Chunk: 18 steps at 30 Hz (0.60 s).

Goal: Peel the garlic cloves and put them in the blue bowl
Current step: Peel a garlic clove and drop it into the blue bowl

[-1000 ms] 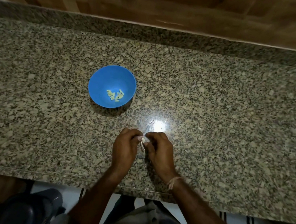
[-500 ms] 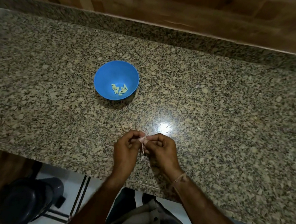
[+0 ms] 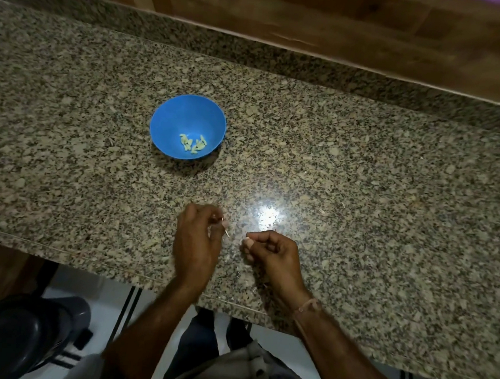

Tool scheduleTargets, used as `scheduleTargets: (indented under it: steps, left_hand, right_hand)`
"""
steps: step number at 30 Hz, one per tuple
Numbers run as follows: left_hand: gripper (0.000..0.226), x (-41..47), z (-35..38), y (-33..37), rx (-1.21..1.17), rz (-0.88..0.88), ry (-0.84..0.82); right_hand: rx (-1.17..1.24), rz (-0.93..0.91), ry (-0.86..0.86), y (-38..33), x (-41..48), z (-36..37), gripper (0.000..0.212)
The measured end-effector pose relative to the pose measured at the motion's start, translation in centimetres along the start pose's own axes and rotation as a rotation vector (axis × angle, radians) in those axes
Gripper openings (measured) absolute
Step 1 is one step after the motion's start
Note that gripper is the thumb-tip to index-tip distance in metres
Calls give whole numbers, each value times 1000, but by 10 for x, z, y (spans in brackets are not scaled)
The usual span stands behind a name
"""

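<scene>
- A dark bin [image 3: 25,333] stands on the floor, on the near side of the blue bowl [image 3: 171,115] and below the counter's front edge. It plays no visible part in the work.
- The left hand [image 3: 197,245] hangs over the granite countertop [image 3: 390,199], nearer the person than the bowl and slightly to its right. Its fingers are curled close and pinch a pale sliver [image 3: 226,233], which pokes out past the fingertips on the side facing the other hand. The hand is blurred, so it is unclear whether the sliver is a garlic clove or a strip of its skin.
- The right hand [image 3: 276,256] is further right of the bowl and apart from the left, with bare counter between them. Its fingers are curled in, with the thumb set against the forefinger. Whether anything is pinched there cannot be told.
- With the hands drawn apart this way, the step looks like skin being pulled off a clove. Working on the near side of the bowl probably keeps the scraps out of it.
- The bowl sits upright on the counter, within easy reach of the left hand. A small heap of peeled cloves [image 3: 192,145] lies on its floor, toward its near side.
- Beyond the bowl, the counter's raised back edge meets a wooden wall [image 3: 285,11].
</scene>
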<state>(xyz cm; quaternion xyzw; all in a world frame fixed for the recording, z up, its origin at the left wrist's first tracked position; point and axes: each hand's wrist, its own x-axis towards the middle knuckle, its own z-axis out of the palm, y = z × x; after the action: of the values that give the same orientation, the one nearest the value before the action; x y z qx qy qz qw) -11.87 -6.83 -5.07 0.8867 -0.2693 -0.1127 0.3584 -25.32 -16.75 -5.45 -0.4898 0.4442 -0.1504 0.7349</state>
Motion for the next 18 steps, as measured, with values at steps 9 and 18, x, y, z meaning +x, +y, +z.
scheduleTargets:
  steps: [9, 18]
  left_hand:
    - [9, -43, 5, 2, -411, -274, -179]
    - [20, -56, 1, -4, -343, -241, -133]
  right_hand:
    - [132, -21, -37, 8, -19, 13, 15]
    - [234, 150, -25, 15, -36, 22, 15]
